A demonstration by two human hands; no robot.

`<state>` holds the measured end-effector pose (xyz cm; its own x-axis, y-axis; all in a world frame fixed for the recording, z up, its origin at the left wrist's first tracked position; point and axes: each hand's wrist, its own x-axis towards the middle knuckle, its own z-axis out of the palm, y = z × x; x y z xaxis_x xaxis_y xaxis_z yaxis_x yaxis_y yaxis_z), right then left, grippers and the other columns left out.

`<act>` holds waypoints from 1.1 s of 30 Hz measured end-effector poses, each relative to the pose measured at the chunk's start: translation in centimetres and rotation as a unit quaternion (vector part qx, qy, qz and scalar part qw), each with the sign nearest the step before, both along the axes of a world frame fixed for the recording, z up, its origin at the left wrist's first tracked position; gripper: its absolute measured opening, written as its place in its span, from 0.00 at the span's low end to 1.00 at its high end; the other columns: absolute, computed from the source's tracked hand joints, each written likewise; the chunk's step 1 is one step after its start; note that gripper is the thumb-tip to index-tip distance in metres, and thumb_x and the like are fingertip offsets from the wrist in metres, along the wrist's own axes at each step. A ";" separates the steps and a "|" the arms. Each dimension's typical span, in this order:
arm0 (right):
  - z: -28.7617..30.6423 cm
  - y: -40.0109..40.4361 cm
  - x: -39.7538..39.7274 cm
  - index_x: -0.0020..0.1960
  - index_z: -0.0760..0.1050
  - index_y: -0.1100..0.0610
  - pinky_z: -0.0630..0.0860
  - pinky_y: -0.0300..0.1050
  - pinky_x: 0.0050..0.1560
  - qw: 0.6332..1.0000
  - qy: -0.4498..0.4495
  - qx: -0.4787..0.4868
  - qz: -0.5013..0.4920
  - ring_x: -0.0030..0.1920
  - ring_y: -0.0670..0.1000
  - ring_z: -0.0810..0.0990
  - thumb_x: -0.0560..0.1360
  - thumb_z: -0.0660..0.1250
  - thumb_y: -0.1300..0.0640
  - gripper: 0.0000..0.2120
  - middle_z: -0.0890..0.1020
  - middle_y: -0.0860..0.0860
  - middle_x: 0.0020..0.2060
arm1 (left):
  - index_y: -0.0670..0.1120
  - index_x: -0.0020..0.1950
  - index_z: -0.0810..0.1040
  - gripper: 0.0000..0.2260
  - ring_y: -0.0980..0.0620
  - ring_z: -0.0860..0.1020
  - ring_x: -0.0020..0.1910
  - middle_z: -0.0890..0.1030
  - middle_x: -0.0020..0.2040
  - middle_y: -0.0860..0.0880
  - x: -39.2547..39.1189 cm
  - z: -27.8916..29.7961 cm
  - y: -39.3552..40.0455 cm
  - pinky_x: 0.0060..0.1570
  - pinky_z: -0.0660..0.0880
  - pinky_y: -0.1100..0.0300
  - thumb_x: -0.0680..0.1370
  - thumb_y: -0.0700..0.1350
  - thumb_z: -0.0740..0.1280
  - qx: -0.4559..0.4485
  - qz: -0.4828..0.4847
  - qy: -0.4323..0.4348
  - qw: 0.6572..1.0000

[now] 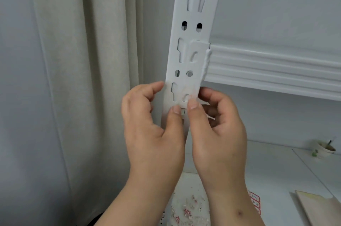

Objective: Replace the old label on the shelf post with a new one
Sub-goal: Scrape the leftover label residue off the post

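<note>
Both thumbs press on the white shelf post (191, 45) just below the shelf beam (273, 67). Left hand (156, 126) and right hand (215, 124) have fingers curled around the post edges. Residue patch (186, 91) sits above the thumbs; whether a label is pinched cannot be told. Scraps (190, 209), label sheet (255, 204), cup (324, 149) lie below; curtain (83, 78) left.

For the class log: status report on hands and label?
Both thumbs on the label, left hand, right hand. Shelf post residue patchy. Nothing blocking.
</note>
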<state>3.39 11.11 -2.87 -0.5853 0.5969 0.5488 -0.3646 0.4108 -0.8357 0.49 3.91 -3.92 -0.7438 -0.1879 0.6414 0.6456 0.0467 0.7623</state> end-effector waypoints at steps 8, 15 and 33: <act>0.7 -0.3 -0.7 0.56 0.80 0.44 0.79 0.44 0.53 0.999 0.000 0.006 -0.035 0.50 0.41 0.82 0.71 0.63 0.49 0.15 0.84 0.41 0.47 | 0.61 0.57 0.74 0.17 0.55 0.78 0.61 0.81 0.57 0.60 -0.9 0.5 0.2 0.61 0.76 0.52 0.75 0.42 0.71 0.060 -0.128 -0.081 0.987; 0.5 -0.3 -0.5 0.56 0.81 0.44 0.78 0.38 0.52 0.999 -0.004 -0.003 -0.034 0.50 0.40 0.82 0.74 0.67 0.50 0.12 0.85 0.41 0.47 | 0.61 0.50 0.75 0.12 0.55 0.83 0.52 0.83 0.52 0.57 -1.3 1.1 0.2 0.50 0.81 0.51 0.73 0.46 0.73 0.090 -0.156 -0.095 0.979; 1.0 -0.3 -0.5 0.49 0.83 0.48 0.70 0.26 0.34 0.998 -0.004 -0.045 -0.048 0.38 0.38 0.80 0.72 0.69 0.50 0.08 0.85 0.43 0.40 | 0.55 0.51 0.78 0.13 0.54 0.84 0.46 0.85 0.50 0.51 -2.2 1.3 0.4 0.36 0.78 0.66 0.68 0.47 0.74 0.154 -0.216 -0.119 0.957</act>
